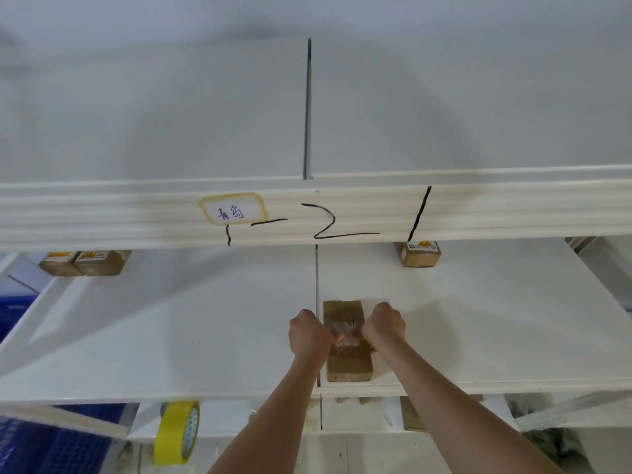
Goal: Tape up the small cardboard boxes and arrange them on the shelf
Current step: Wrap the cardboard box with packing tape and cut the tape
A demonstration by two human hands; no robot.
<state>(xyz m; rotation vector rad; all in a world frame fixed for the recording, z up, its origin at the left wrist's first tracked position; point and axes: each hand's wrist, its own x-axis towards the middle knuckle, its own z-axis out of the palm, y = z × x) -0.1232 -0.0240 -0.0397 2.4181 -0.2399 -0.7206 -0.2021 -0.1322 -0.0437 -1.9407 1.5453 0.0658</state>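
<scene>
Brown small cardboard box (348, 340) lies on the white shelf (171, 319); your left hand (307, 331) and right hand (384, 325) pinch clear tape (343, 331) taut above it, probably to tear it.

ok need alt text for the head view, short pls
Two hands, left and right, pinch clear tape over a small cardboard box on a white shelf. More boxes sit at the back, and a yellow tape roll hangs below the shelf edge.
</scene>
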